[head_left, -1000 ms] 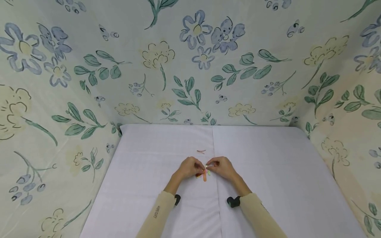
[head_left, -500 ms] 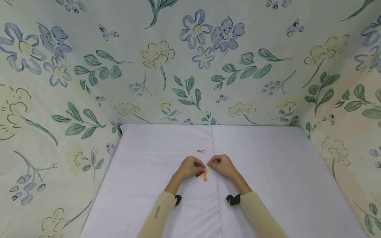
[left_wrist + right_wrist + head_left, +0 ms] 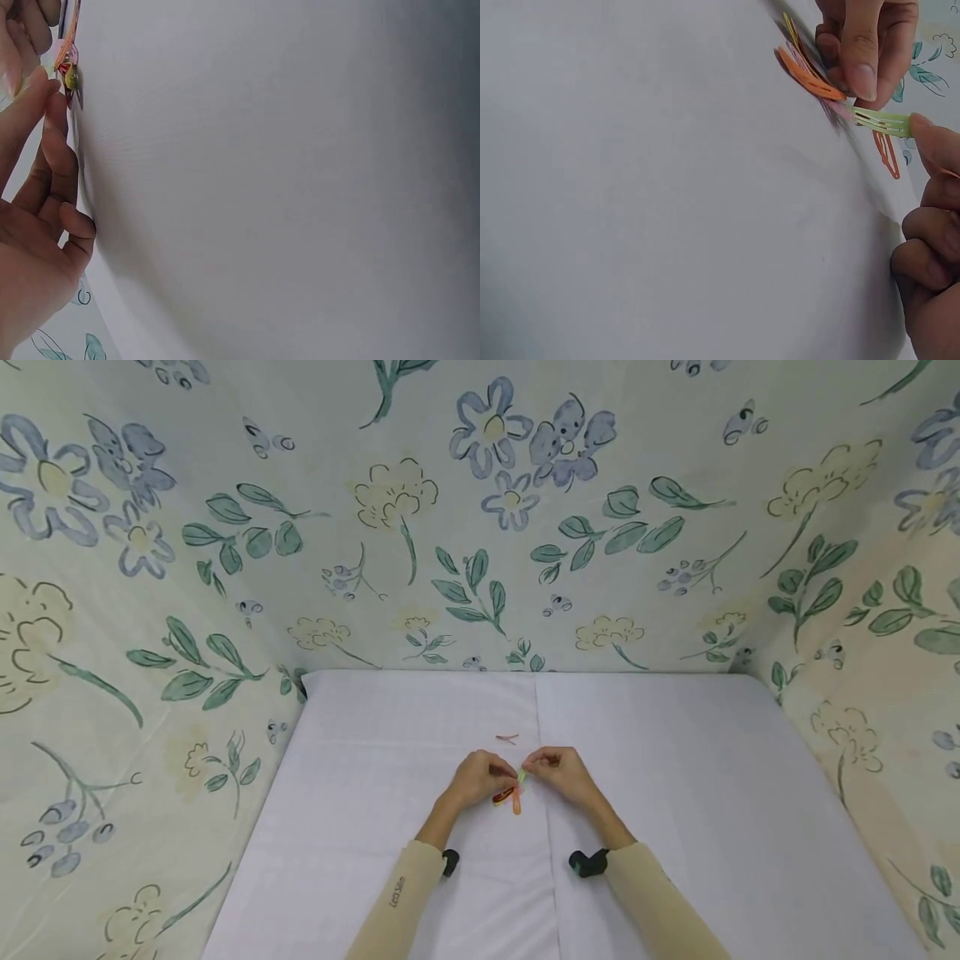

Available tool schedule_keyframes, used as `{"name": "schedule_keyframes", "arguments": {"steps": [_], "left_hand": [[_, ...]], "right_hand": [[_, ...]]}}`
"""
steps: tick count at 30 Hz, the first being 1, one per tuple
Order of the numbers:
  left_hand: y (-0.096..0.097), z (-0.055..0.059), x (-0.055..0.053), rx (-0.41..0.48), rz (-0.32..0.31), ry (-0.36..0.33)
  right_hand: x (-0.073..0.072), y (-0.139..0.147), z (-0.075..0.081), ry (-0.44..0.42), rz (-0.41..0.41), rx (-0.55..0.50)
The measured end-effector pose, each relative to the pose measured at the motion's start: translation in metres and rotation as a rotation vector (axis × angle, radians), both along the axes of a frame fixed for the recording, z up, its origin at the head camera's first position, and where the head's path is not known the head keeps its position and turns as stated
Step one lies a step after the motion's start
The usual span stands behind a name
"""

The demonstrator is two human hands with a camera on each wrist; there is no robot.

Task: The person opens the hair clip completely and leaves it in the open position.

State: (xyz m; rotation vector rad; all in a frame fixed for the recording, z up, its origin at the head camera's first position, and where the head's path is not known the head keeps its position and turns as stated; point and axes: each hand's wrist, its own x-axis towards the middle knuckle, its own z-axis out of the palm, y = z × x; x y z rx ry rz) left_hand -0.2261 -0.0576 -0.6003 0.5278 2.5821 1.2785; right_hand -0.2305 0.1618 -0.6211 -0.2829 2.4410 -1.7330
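Note:
My left hand (image 3: 477, 779) pinches a small bunch of snap hair clips linked together, just above the white cloth. An orange hair clip (image 3: 810, 79) hangs from the bunch beside a pink hair clip (image 3: 841, 111), with a yellow one (image 3: 790, 28) and a dark red one (image 3: 502, 796) fanned out to the left. Between thumb and fingertips, my right hand (image 3: 561, 772) grips the end of a light green hair clip (image 3: 883, 122). Its other end meets the pink clip at my left fingertips. My left fingers partly cover where the clips join.
Beyond the hands, an orange-red hair clip (image 3: 507, 739) lies by itself on the white cloth (image 3: 660, 760). A seam runs down the cloth's middle. Floral curtains (image 3: 480, 568) hang behind the table and on both sides.
My right hand has shifted slightly up and away, drawing the light green clip out into clearer view. My left hand stays nearly in place with the bunch.

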Motion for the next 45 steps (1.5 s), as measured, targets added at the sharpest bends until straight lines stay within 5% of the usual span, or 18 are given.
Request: {"name": "schedule_keyframes", "arguments": {"steps": [7, 21, 28, 33, 45], "left_hand": [[0.0, -0.002, 0.0, 0.02, 0.033, 0.029], [-0.001, -0.003, 0.003, 0.089, 0.09, 0.006], [-0.004, -0.004, 0.003, 0.119, 0.129, 0.092], [-0.008, -0.007, 0.002, 0.17, 0.152, 0.157], [-0.01, -0.001, 0.003, 0.218, 0.191, 0.257]], "right_hand": [[0.004, -0.005, -0.002, 0.012, -0.043, -0.105], [0.008, -0.013, 0.005, 0.01, -0.221, -0.126], [0.018, -0.013, 0.023, 0.024, -0.162, -0.106], [0.015, -0.008, 0.005, 0.045, -0.115, -0.075], [0.014, -0.013, 0.001, 0.134, -0.098, -0.078]]}}
